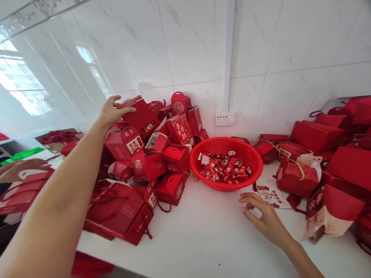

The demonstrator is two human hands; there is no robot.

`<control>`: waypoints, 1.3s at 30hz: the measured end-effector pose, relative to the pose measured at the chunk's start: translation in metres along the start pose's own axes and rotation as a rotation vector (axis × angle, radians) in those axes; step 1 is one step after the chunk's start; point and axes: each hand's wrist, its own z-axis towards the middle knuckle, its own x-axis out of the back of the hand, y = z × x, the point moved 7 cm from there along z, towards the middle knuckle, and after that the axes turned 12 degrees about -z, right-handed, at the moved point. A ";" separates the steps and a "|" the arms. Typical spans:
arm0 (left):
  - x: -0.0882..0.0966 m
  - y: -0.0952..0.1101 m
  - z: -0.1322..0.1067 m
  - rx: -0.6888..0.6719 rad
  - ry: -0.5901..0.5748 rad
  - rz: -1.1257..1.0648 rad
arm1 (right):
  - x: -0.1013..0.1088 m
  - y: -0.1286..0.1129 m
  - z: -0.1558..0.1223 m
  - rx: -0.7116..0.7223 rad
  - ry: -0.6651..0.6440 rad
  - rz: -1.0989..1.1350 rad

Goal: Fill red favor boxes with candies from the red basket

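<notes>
My left hand (114, 113) reaches to the top of a heap of red gift boxes at the back left. Its fingers are apart, and the thumb lies against a tilted dark-red gift box (142, 117) with a gold label. Around that box are other red boxes, one bearing a white double-happiness panel (135, 146). My right hand (262, 216) hovers above the white table (199, 231), fingers loosely curved and apart, with nothing in them. Just behind it stands a red plastic basket (226, 186) holding small wrapped candies (224, 166).
More red boxes and bags (297, 175) are heaped at the right, near a printed card (272, 196). A tiled wall with a power socket (225, 118) borders the table's back. At far left, another person's hand (24, 170) is beside a red bag (26, 189).
</notes>
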 end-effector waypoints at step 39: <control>-0.255 0.178 -0.312 -0.968 -1.040 -0.466 | 0.001 -0.020 -0.005 0.016 -0.014 0.083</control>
